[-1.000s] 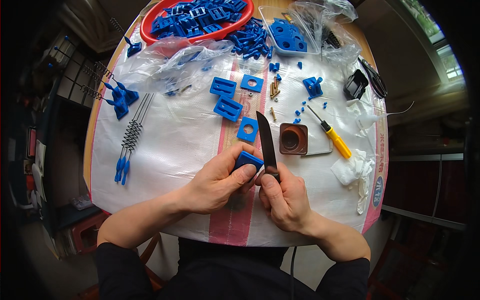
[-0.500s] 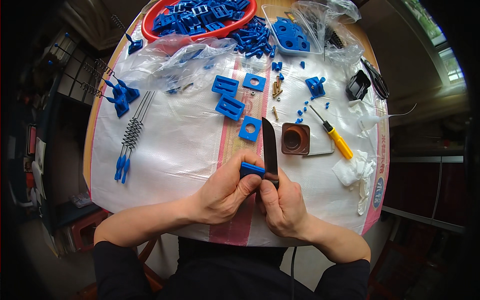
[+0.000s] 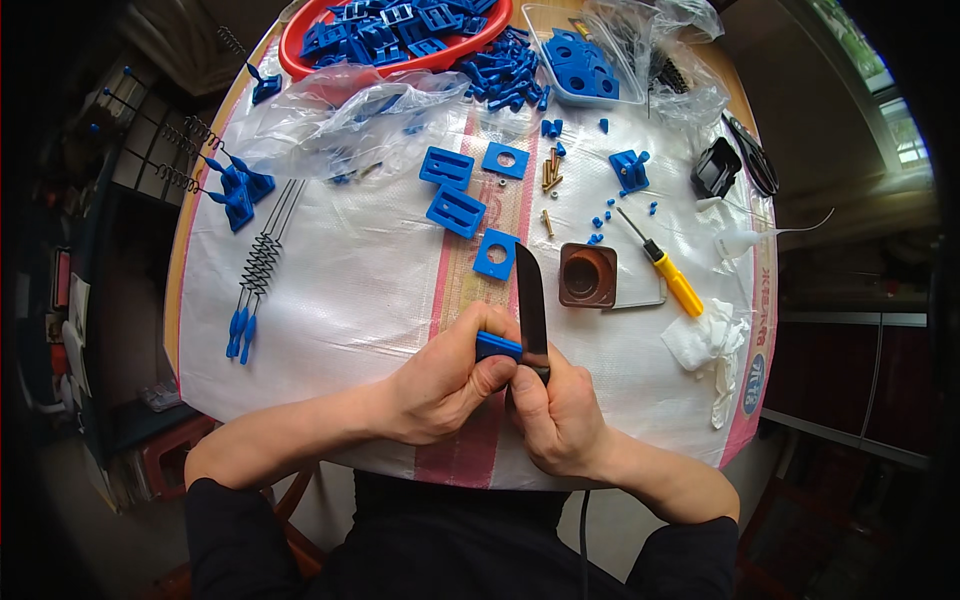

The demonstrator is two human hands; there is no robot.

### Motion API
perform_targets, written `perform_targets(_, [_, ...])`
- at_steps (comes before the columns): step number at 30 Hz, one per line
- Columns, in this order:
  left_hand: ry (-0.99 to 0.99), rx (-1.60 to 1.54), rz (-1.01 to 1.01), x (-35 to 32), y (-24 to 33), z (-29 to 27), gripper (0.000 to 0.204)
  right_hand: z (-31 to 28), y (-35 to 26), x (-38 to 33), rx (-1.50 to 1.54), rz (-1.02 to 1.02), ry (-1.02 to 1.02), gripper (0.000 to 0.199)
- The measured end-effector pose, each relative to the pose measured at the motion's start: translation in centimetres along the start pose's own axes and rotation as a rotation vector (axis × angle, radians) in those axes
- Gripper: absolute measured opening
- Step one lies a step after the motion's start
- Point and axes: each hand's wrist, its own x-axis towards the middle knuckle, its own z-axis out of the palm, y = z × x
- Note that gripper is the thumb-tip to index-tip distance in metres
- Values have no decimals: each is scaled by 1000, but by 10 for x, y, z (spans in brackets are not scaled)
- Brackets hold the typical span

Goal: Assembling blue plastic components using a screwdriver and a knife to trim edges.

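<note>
Between thumb and fingers, my left hand [image 3: 437, 385] pinches a small blue plastic plate [image 3: 497, 346], seen almost edge-on. My right hand [image 3: 565, 412] is closed round the handle of a knife [image 3: 533, 310], its dark blade pointing away from me. The lower part of the blade lies against the plate's right end, and my two thumbs are close together there. Just beyond the blade lies a blue square plate with a round hole [image 3: 495, 255]. Farther off are two blue slotted plates [image 3: 457, 211] and another holed plate [image 3: 505, 160].
Right of the knife stand a brown square pot [image 3: 588, 275] and a yellow-handled screwdriver [image 3: 675, 280]. Brass screws [image 3: 551, 170] lie beyond. Black coiled wires with blue ends [image 3: 262, 265] lie left. A red basin [image 3: 292, 45] and a clear tub [image 3: 632, 95] of blue parts stand at the back.
The whole view has shifted slightly. My hands keep the same grip on the blue plate and the knife, and the blade has tilted a little leftward.
</note>
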Motion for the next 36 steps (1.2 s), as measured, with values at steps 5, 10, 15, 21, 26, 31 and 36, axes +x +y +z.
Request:
perform_targets(5, [-35,23,6,3,5,-3,24,-1,2,0,49,10,-11,22])
perform_targets(10, [-29,35,0,1,6,-3,25,-1,1,0,49,6,-20,22])
perform_targets(15, [-32,22,-12,1,6,-4,26,-2,1,-1,29,0,-27,22])
perform_targets(21, [-45,-111,-37,5,10,-8,21,-1,-3,1,81,35,-22,21])
perform_targets(26, [-43,-184,-55,7,16,-9,22,-8,-9,6,58,59,-46,23])
perform_targets(31, [-111,-136,-161,6,21,-16,32,-10,-11,6,-37,-21,-113,25])
perform_targets(36, [-107,-79,-97,6,20,-19,29,-6,-15,6,-53,19,-168,27])
